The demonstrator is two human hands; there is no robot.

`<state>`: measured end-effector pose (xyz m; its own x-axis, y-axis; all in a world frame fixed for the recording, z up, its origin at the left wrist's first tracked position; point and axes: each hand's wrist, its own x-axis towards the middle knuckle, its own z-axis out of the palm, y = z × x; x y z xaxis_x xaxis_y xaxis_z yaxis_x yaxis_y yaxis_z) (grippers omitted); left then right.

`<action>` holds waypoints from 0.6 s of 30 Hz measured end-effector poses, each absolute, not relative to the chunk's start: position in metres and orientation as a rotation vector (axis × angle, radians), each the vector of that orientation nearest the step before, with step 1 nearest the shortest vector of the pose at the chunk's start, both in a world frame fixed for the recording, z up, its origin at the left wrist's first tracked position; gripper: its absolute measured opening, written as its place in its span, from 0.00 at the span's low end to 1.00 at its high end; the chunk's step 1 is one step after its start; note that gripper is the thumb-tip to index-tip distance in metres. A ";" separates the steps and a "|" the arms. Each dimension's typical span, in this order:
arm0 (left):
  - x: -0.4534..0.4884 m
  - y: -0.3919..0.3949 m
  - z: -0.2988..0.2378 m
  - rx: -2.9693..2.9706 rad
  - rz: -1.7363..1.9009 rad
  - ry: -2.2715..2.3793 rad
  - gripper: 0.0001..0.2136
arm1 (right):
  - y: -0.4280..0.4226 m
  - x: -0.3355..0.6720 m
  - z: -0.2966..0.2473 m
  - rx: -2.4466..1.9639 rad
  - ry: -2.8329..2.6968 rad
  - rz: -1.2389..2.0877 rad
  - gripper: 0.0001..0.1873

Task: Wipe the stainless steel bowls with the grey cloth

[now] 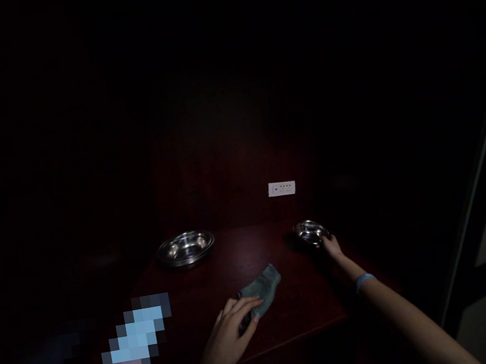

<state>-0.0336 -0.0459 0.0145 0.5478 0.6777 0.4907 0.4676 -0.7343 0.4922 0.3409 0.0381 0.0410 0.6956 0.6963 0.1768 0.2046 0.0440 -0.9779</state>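
Note:
My right hand (332, 246) reaches far forward and grips the near rim of a shiny metal bowl (311, 231), its fingers closed on the edge. Whether the bowl rests on the table or is slightly raised, I cannot tell. Closer to me, my left hand (236, 326) holds a crumpled grey-green cloth (265, 287) on the dark red wooden surface (246, 256). Part of the cloth is hidden under the fingers. At the back left sits a wider, shallow metal dish (186, 248), apart from both hands; it may be several stacked together.
A white socket plate (282, 188) is set in the dark back wall. The table's front edge (297, 339) runs just before me. At the left a blurred-out bluish patch (127, 353) covers something. A slanted frame (474, 199) stands at the right. Much is in deep shadow.

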 end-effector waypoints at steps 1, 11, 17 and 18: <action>-0.033 -0.044 0.012 2.485 0.989 0.948 0.16 | 0.045 0.354 0.046 -1.683 -0.727 0.402 0.16; -0.032 -0.042 0.004 2.562 1.054 1.038 0.16 | 0.101 0.390 0.044 -1.918 -0.586 0.394 0.24; -0.032 -0.044 0.004 2.584 1.085 1.059 0.16 | 0.121 0.381 0.032 -1.968 -0.606 0.393 0.24; -0.032 -0.044 0.004 2.583 1.087 1.057 0.16 | 0.123 0.381 0.030 -1.973 -0.606 0.391 0.24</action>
<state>-0.0322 -0.0444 0.0040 0.4902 0.6584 0.5711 0.5526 -0.7415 0.3805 0.3809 0.1230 0.0302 0.8224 0.5687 -0.0140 0.2475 -0.3798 -0.8913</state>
